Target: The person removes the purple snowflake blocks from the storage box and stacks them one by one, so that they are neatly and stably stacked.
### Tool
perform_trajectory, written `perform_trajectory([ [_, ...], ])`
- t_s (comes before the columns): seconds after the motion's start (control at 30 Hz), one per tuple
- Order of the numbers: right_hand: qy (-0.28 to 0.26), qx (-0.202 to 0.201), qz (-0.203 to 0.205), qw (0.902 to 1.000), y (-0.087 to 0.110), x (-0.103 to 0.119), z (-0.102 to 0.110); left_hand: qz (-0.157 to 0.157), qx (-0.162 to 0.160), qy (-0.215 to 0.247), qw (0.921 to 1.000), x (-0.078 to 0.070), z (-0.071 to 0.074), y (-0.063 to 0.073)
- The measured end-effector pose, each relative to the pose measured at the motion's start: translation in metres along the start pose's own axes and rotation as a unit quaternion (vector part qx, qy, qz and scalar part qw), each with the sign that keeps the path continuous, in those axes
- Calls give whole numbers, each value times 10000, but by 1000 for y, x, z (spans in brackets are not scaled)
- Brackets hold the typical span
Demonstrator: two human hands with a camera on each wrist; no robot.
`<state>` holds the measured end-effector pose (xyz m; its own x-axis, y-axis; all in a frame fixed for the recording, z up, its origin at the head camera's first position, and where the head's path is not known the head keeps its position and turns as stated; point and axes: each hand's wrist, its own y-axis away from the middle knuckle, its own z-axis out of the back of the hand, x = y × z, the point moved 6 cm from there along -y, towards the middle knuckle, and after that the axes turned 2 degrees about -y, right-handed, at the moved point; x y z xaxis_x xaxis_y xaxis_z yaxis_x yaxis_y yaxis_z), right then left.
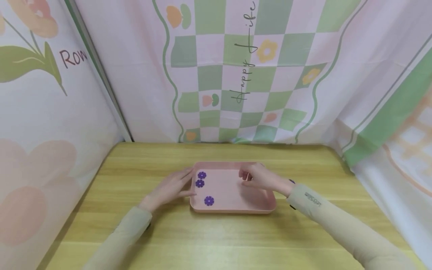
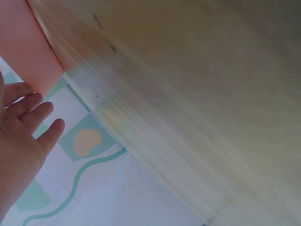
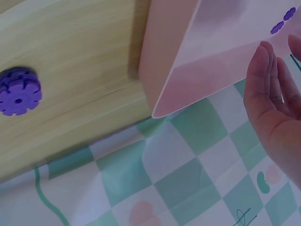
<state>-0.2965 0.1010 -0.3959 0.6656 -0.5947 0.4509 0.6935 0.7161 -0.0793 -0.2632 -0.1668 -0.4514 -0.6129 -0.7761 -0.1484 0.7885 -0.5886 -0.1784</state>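
Note:
A shallow pink tray (image 1: 233, 210) lies on the wooden table. Near its left end are three purple flower-shaped notched discs: one disc (image 1: 201, 175) at the back, another disc (image 1: 200, 183) right by it, and a third disc (image 1: 209, 201) towards the front. My left hand (image 1: 172, 185) rests at the tray's left rim, fingers extended and thumb apart. Over the tray's right part is my right hand (image 1: 259, 177), fingers loosely bent. Nothing shows between the fingers of the right hand (image 3: 275, 94) in the right wrist view.
Beside the tray's right end, a small pile of purple discs (image 3: 19, 92) sits on the table (image 3: 70, 56). My right wrist mostly covers it in the head view. Printed curtains (image 1: 236, 75) hang behind the table and along both sides.

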Motion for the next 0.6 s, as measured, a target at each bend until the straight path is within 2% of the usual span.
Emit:
perform_trajectory([
  [0.13,172,31,155,9997,-6,6,-5,-35,-17,-60,10000,0,0,0],
  [0.23,104,133,235,9996,-10,11,-11,-46,-9,-109,9999,-1,1,0],
  [0.47,159,543,-287,9980,-19,18,-24,18,14,-21,10000,0,1,-1],
  [0.6,208,662,-253,9973,-22,23,-30,21,9,-27,10000,-1,2,-1],
])
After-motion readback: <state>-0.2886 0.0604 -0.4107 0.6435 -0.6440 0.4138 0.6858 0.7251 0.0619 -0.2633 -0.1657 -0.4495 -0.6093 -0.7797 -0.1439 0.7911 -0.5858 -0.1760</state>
